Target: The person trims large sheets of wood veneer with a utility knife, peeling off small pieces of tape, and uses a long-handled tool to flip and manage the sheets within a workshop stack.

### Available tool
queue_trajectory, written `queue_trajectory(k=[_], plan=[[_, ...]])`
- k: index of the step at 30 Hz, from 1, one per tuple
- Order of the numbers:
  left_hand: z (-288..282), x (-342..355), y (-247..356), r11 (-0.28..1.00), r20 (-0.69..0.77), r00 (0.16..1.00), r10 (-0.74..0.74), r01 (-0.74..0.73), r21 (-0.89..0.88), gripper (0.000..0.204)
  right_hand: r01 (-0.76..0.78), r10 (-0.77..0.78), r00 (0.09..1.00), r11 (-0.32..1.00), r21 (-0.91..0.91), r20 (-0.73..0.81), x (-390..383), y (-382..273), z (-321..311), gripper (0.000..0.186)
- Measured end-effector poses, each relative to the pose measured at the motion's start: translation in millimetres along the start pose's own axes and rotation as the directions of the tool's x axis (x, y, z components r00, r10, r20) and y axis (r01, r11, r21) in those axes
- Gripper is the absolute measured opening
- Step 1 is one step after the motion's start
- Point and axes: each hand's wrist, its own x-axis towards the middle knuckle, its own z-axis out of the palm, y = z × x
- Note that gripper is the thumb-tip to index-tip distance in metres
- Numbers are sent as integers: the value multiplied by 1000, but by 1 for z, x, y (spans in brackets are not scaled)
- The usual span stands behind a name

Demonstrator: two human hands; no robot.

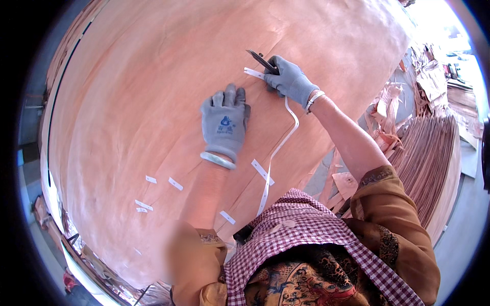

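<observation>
A large reddish-tan wood veneer sheet lies spread under both hands. My left hand, in a grey glove, rests flat on it with the fingers stretched out and nothing in them. Further right and a little farther away, my gloved right hand is closed around a black knife, its pointed tip toward the far left. A white paper tape runs from beneath that hand down to my apron. Its free end sticks out beside the fingers, by a seam in the veneer. The fingertips under the right hand are hidden.
Short white tape pieces are stuck on the veneer near me, several in all. A tall stack of veneer sheets stands at the right, with torn veneer scraps beside it. My checked apron meets the sheet's near edge.
</observation>
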Motion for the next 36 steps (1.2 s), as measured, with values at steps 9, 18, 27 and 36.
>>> queue_trajectory(k=[9, 18, 27, 36], plan=[[8, 15, -1, 987, 124, 992, 35, -15, -158, 32, -41, 41, 999, 999, -11, 22, 3, 0, -3, 16], [23, 33, 4, 996, 120, 991, 62, -54, -70, 40, -49, 49, 999, 999, 3, -9, 2, 0, -3, 17], [14, 36, 10, 998, 170, 984, 62, -64, 7, 48, -95, 97, 995, 972, -213, 2, -6, 11, -21, 16], [-5, 52, 17, 997, 377, 924, 68, -78, 10, 53, -165, 164, 985, 986, 23, 47, -34, 17, -27, 22]])
